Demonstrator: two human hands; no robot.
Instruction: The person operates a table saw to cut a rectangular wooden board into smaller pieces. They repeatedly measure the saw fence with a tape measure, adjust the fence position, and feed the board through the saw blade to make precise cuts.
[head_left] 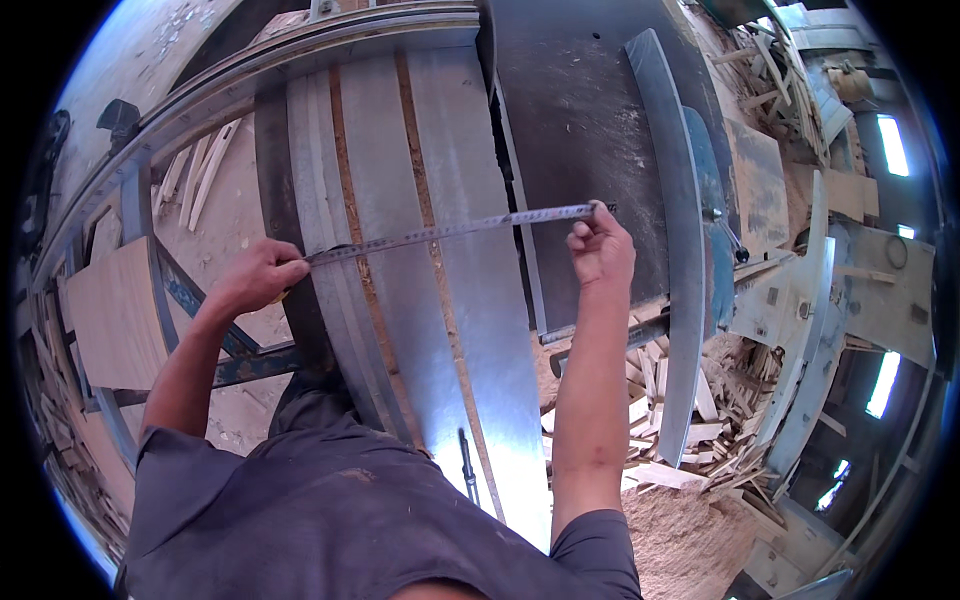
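A tape measure's pale blade [470, 227] stretches from my left hand to my right, crossing above a panel saw's silver sliding table [385, 160] and part of the dark saw table [580, 110]. My left hand [262, 275] is closed at the table's left edge, where the blade begins; a small yellow bit shows under the fingers, and the case is mostly hidden. Over the dark table, my right hand [603, 250] pinches the far end of the blade between thumb and fingers. Two brown grooves run lengthwise along the silver table beneath the blade.
A long metal fence [680, 280] stands right of my right forearm. Wood offcuts [700, 400] and a sawdust heap [690, 530] lie below it. At left are a metal frame [135, 210] and a wooden panel [120, 310]. A dark rod-like tool [468, 465] lies on the silver table near me.
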